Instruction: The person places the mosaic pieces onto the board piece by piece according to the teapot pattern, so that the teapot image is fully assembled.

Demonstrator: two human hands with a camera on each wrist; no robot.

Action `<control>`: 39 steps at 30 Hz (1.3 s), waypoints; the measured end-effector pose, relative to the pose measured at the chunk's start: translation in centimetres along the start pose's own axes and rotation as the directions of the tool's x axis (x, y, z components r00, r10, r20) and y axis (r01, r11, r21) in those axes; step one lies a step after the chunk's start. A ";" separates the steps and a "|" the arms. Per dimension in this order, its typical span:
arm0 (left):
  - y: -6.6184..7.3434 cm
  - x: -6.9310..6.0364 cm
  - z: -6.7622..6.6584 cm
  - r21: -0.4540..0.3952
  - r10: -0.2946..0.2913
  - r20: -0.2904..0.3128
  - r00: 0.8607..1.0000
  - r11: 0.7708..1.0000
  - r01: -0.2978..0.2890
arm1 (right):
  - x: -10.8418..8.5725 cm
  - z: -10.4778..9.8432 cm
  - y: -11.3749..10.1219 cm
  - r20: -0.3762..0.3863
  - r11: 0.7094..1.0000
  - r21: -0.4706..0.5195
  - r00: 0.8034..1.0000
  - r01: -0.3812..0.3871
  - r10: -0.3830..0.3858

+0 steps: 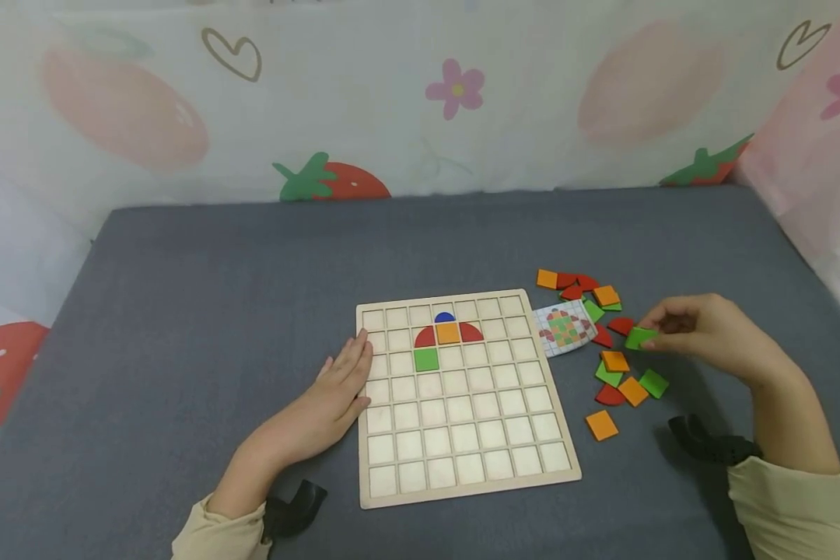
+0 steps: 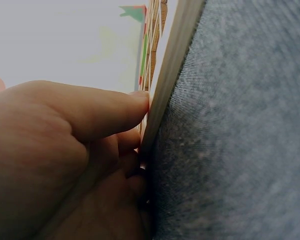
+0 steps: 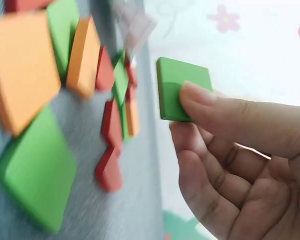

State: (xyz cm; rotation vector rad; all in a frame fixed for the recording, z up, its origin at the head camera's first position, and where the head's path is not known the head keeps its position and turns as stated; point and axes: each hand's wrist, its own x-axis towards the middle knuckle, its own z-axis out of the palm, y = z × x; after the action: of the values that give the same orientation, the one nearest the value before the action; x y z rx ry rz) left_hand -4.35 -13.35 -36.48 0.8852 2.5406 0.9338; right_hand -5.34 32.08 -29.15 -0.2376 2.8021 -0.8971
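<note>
A grey table (image 1: 217,295) stands before a printed cloth (image 1: 518,155). On it lies a pale board (image 1: 469,490), divided into a grid of cells. The left hand (image 1: 322,408) rests at the board's left edge, its fingers extended and its thumb set apart, the thumb tip touching the side. The right hand (image 1: 714,338) is beyond the board's right side, pinching a green tile (image 1: 639,338) between thumb and fingers, raised off the table above the loose tiles (image 1: 633,391). These are orange, green and red, scattered and partly overlapping. Between them and the board is a patterned card (image 1: 560,330), beside the board's right edge. In the grid, an orange square (image 1: 448,333) sits between two red pieces (image 1: 470,332); a green square (image 1: 426,358) lies directly below the left red one. Smallest, a blue half-circle (image 1: 445,317) is above the orange square.
</note>
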 end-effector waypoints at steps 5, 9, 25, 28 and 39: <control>-0.1 0.1 0.1 -0.004 -0.008 0.016 1.000 1.000 0.008 | 0.2 0.1 -1.7 -0.028 0.999 -0.003 0.999 0.034 -0.034; -0.2 0.2 0.4 0.007 0.000 0.020 1.000 1.000 0.000 | 0.6 0.5 -2.8 -0.038 0.997 0.008 0.997 0.075 -0.074; -0.3 0.0 -0.2 0.005 0.006 -0.018 1.000 1.000 -0.006 | 5.4 4.3 -8.1 0.111 0.982 0.113 0.980 0.152 -0.165; -0.2 0.0 -0.3 0.005 0.010 -0.025 1.000 1.000 -0.010 | 6.3 5.0 -9.0 0.132 0.974 0.154 0.974 0.165 -0.186; -0.3 0.1 0.0 0.003 0.010 -0.027 1.000 1.000 -0.010 | 8.7 7.8 -11.0 0.213 0.953 0.230 0.945 0.199 -0.249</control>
State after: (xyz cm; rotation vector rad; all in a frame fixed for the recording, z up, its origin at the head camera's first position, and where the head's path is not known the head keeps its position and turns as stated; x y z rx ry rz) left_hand -4.61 -13.45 -36.63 0.8927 2.5636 0.9514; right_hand -11.01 17.08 -30.04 -0.6021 2.4721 -1.1163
